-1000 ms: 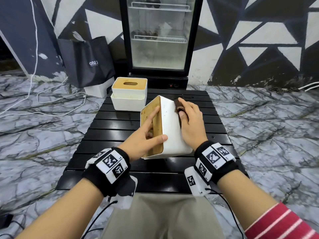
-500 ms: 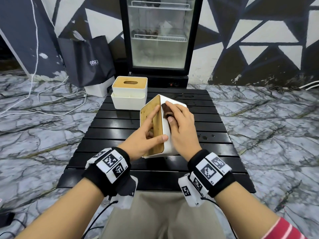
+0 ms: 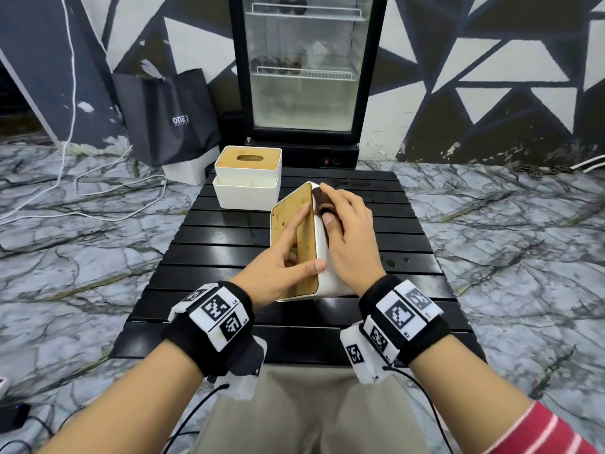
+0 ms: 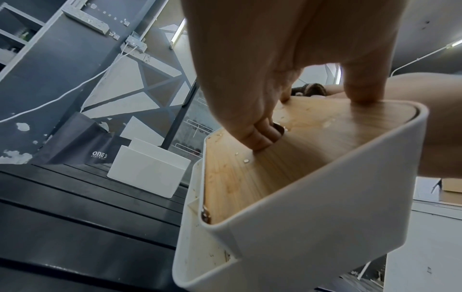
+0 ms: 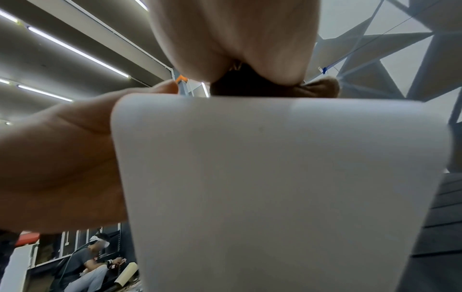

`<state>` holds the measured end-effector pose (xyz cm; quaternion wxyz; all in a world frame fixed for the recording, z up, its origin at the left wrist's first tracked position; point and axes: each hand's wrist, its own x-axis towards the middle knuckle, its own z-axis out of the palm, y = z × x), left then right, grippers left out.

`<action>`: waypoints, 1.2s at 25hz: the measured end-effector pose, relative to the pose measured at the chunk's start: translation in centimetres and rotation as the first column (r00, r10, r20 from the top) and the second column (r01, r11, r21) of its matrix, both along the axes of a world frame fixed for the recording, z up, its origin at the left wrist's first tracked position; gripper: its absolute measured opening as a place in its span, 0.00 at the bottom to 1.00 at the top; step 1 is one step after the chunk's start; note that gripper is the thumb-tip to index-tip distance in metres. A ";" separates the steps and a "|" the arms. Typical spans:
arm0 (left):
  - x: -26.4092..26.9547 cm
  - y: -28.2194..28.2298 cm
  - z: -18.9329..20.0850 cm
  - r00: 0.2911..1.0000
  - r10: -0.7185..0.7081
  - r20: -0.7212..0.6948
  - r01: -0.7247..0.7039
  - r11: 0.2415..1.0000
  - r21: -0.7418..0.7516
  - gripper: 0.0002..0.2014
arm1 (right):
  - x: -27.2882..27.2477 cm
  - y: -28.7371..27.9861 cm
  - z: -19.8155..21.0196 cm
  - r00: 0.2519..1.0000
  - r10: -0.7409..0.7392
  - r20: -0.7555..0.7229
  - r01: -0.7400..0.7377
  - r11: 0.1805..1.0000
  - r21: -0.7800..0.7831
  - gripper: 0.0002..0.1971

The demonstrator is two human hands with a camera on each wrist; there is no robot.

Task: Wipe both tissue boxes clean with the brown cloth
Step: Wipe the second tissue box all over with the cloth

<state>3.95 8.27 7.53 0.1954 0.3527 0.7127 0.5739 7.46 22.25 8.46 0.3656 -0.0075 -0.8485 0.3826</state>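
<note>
My right hand (image 3: 352, 231) has its fingers curled around the brown cloth (image 3: 322, 204), pressing it on the tipped tissue box (image 3: 322, 257) at the black table's (image 3: 229, 244) centre. My left hand (image 3: 281, 260) grips its wooden lid (image 3: 293, 231), two fingers (image 4: 262, 136) hooked into the slot; only the left wrist view shows droplets there. I cannot tell what either box contains. The second tissue box (image 3: 247, 176) stands upright at eleven o'clock.
</note>
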 end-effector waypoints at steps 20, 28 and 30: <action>-0.5 0.3 0.5 1.000 0.009 0.022 -0.008 0.999 -0.047 0.42 | -1.8 2.3 -0.1 0.989 -0.049 0.137 0.049 0.999 0.008 0.21; -0.4 0.3 0.2 0.999 0.037 0.016 -0.036 0.998 -0.058 0.41 | 1.4 2.2 -1.6 0.972 -0.086 0.218 0.107 0.990 -0.088 0.21; -0.1 0.1 0.2 0.999 0.049 0.016 -0.048 0.997 -0.060 0.41 | 2.2 1.7 -2.1 0.970 -0.099 0.221 0.122 0.988 -0.090 0.21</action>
